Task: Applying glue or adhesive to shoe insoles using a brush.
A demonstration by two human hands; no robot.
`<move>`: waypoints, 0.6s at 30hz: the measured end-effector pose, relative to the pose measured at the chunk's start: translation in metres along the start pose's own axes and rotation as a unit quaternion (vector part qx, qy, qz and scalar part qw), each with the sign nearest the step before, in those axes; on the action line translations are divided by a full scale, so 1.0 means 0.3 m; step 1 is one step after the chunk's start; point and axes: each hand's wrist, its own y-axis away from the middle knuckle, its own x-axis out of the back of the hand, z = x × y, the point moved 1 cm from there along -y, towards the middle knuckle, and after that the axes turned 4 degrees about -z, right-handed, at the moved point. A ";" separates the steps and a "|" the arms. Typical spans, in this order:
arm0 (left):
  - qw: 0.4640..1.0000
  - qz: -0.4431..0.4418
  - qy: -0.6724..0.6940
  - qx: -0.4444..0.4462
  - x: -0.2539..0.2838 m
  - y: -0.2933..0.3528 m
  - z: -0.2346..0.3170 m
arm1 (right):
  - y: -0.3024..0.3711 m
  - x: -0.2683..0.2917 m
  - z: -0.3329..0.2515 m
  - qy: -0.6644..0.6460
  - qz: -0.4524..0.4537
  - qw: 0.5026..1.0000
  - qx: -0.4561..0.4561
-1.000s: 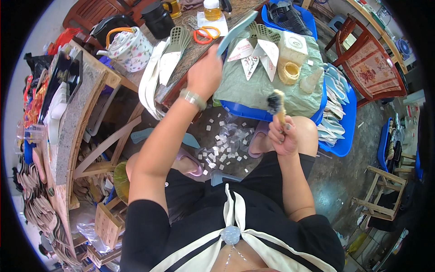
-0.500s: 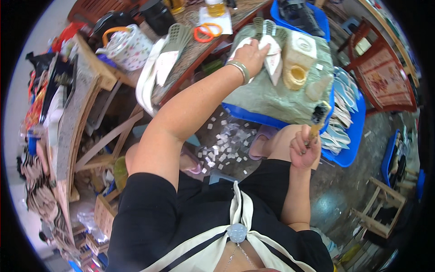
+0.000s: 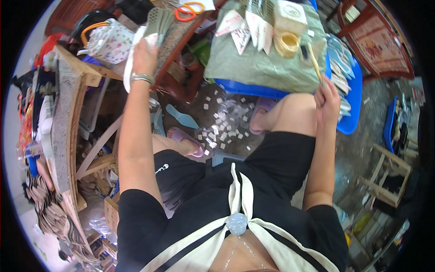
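Red-printed flaps (image 3: 241, 38) left of yellow pot (image 3: 285, 53), right grip (image 3: 328, 96) pinching brush (image 3: 313, 61) to its right, left grip (image 3: 145, 56) at white strips (image 3: 128, 68), closure unclear

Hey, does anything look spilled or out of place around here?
Yes: small white squares lie scattered on the floor, looking spilled. A light-blue sole-shaped piece lies there too, which seems odd because similar blue pieces sit in the blue tub at right.
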 end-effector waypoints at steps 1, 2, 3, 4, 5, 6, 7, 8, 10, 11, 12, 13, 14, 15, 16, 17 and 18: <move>0.999 -0.040 0.034 -0.007 0.020 -0.022 0.024 | -0.036 0.014 -0.022 0.072 0.028 0.997 0.003; 0.999 -0.004 0.047 -0.008 0.029 -0.029 -0.027 | -0.076 0.003 -0.044 0.173 0.021 0.985 0.009; 0.994 -0.067 0.066 0.054 0.071 -0.041 0.040 | -0.108 0.030 -0.061 0.279 0.027 0.960 0.014; 0.998 0.037 0.048 0.016 0.093 -0.026 -0.027 | -0.158 0.007 -0.055 0.351 0.015 0.934 0.063; 0.998 0.027 0.057 0.009 0.084 -0.023 0.010 | -0.196 0.023 -0.045 0.425 0.016 0.899 0.106; 0.994 0.056 0.096 -0.003 0.116 -0.014 0.050 | -0.217 0.045 -0.044 0.434 0.028 0.894 0.103; 0.987 0.090 0.131 -0.011 0.154 0.010 0.075 | -0.239 0.055 -0.043 0.506 0.024 0.853 0.125; 0.986 0.091 0.136 -0.010 0.173 0.052 0.084 | -0.261 0.046 -0.044 0.572 0.014 0.807 0.147; 0.930 0.054 0.361 0.035 0.206 0.144 0.113 | -0.290 0.015 -0.050 0.616 0.009 0.778 0.127; 0.847 -0.009 0.518 0.119 0.228 0.207 0.138 | -0.298 0.005 -0.056 0.656 0.005 0.748 0.103; 0.730 -0.070 0.650 0.199 0.259 0.279 0.171 | -0.312 -0.017 -0.055 0.662 -0.005 0.742 0.106; 0.654 -0.079 0.700 0.275 0.285 0.340 0.227 | -0.332 -0.039 -0.047 0.663 -0.006 0.741 0.108; 0.605 -0.106 0.734 0.290 0.274 0.406 0.226 | -0.355 -0.058 -0.037 0.696 -0.014 0.710 0.107; 0.552 -0.156 0.771 0.276 0.245 0.466 0.212 | -0.381 -0.071 -0.030 0.728 -0.020 0.677 0.104; 0.545 -0.178 0.762 0.300 0.269 0.517 0.262 | -0.408 -0.079 -0.016 0.730 -0.018 0.675 0.105; 0.482 -0.191 0.796 0.311 0.250 0.572 0.260 | -0.432 -0.085 -0.008 0.740 -0.025 0.664 0.102; 0.408 -0.182 0.838 0.313 0.228 0.629 0.249 | -0.450 -0.095 -0.003 0.750 -0.035 0.653 0.100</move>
